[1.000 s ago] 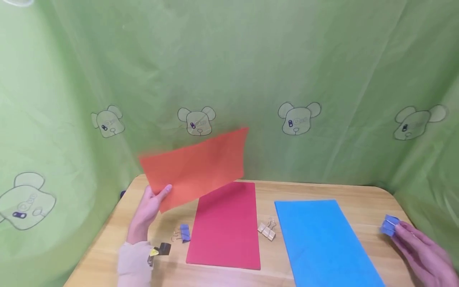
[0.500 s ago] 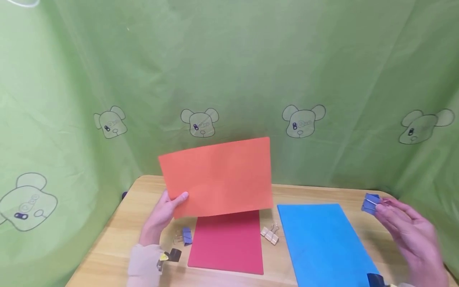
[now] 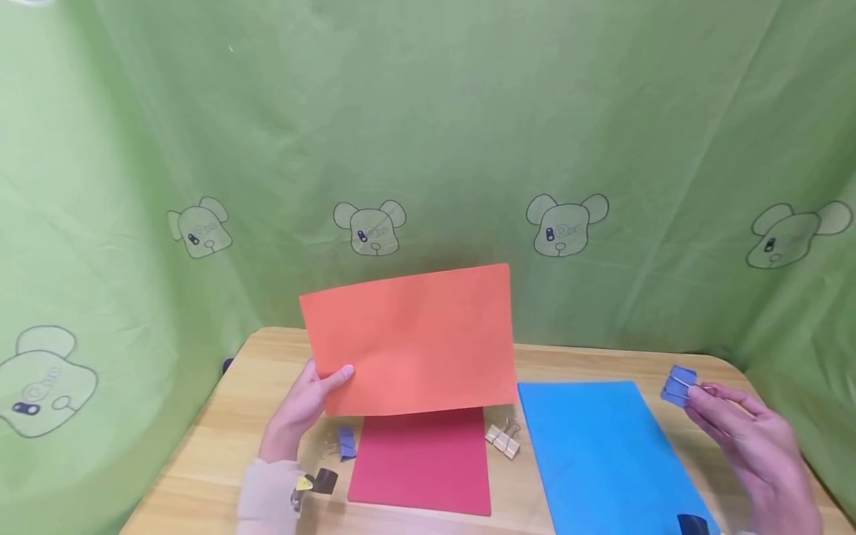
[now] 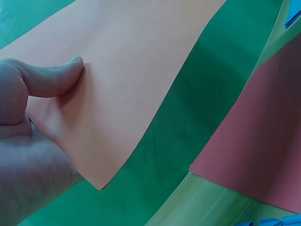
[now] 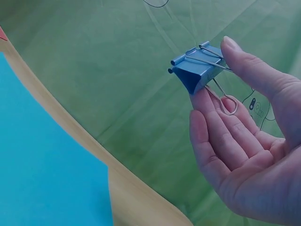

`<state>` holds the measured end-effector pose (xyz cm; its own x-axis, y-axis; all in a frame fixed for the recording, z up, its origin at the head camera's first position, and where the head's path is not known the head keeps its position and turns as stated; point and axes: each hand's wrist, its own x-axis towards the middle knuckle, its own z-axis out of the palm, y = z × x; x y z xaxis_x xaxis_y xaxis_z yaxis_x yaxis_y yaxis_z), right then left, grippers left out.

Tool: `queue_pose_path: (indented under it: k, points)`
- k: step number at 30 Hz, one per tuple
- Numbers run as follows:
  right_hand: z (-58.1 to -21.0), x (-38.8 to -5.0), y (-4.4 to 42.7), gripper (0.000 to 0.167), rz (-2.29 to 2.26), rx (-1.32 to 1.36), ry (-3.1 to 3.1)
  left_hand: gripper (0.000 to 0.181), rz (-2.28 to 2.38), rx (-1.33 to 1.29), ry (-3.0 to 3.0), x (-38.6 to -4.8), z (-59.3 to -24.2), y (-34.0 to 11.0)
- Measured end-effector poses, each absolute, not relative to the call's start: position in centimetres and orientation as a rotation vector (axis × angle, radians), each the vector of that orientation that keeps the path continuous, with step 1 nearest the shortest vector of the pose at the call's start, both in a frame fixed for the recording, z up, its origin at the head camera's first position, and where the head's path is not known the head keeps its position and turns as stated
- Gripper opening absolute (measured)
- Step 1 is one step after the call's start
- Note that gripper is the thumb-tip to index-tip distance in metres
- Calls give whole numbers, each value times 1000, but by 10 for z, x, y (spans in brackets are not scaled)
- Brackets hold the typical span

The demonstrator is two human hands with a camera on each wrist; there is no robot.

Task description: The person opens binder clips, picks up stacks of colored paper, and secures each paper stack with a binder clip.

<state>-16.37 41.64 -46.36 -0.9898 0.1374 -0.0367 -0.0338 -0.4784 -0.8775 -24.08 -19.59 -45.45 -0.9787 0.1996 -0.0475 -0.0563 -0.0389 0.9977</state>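
In the head view my left hand [image 3: 301, 405] grips orange paper [image 3: 414, 342] by its lower left corner, the thumb flat on the near face. The paper is raised and slightly bowed above a stack of dark pink paper [image 3: 421, 468], covering its far part. At the right, my right hand [image 3: 756, 438] holds a blue binder clip [image 3: 678, 385] in the air. The right wrist view shows that clip [image 5: 200, 66] between thumb and fingers, its wire handles towards the palm. In the left wrist view the fingers behind the orange paper [image 4: 122, 84] are hidden.
Blue paper [image 3: 602, 446] lies at the right of the wooden table [image 3: 200, 446]. A second blue binder clip [image 3: 347, 443] lies left of the pink stack, and a pale gold binder clip [image 3: 502, 441] lies right of it. A green curtain [image 3: 461, 119] hangs behind.
My left hand has brought the orange paper right and turned it more level, over the pink stack. My right hand has moved left and up with the blue binder clip.
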Motion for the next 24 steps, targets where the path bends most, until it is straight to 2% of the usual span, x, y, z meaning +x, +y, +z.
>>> queue_pose_path:
  k: [11,18,24]
  points:
    - [-464,-160,402,23,2527,-167,-1742,48,2054,152,2087,-240,-457,-200]
    - [-460,-167,386,19,2539,-228,-1788,42,2073,196,2033,-242,-461,-198]
    - [-459,-169,378,20,2568,-175,-1757,37,2067,227,2004,-244,-465,-196]
